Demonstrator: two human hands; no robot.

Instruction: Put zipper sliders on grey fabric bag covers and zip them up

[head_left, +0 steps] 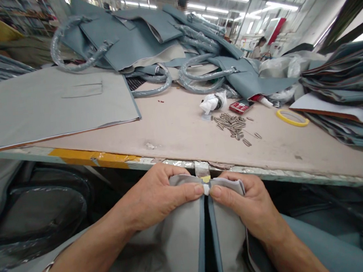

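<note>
The left hand (168, 193) and right hand (247, 202) each maintain a narrow pinch grip, holding the matte grey fabric workpiece (181, 231) at the front edge of the desk (174, 128); a small white tab (206, 189) lies between the thumbs. Blue-grey trim (201, 250) borders the dark slit. Behind: tapered metallic pieces (232, 124), a yellow tape ring (297, 124), smooth blue-grey panels (135, 39), plastic-wrapped tubular handles (54, 52)

Against the table's (174, 128) near edge, the left hand (161, 194) and right hand (247, 202) pinch grey fabric (182, 235); on the table lie metal pieces (232, 125), yellow tape (292, 118) and blue-grey panels (135, 37).
</note>
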